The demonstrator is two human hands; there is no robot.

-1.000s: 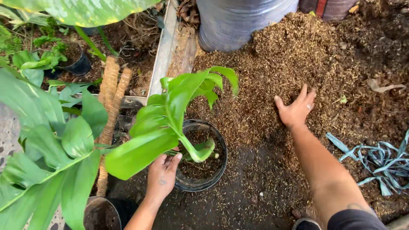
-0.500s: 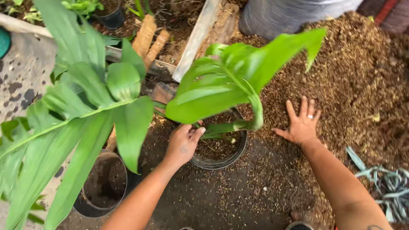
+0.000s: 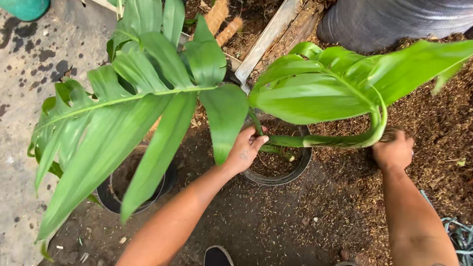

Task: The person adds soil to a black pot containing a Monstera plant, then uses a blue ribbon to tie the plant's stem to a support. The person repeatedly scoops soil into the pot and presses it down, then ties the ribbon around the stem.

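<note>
- Head view: your left hand [image 3: 245, 150] rests on the near rim of the black pot [image 3: 295, 175], its fingers curled round the base of the plant's stem [image 3: 315, 141], where it leaves the soil.
- Your right hand [image 3: 394, 150] is clenched into a loose fist in the heap of brown potting mix [image 3: 443, 118], just right of the pot; a tuft of mix shows at its upper edge, so it seems to be grasping a handful.
- The plant stands in that pot, its stem bent sideways to the right and its broad leaves [image 3: 335, 88] spreading over the heap.
- A second black pot [image 3: 106, 197] sits to the left, half hidden under a big split leaf [image 3: 128, 113].
- Risk, as I judge it: the stem is already curved hard, and a firmer pull from your left hand could crease or snap it.
- The pot sits on loose, uneven ground; leaning on its rim could tip it and spill soil.
- The split leaf hides part of your left forearm, so you could bruise it.
</note>
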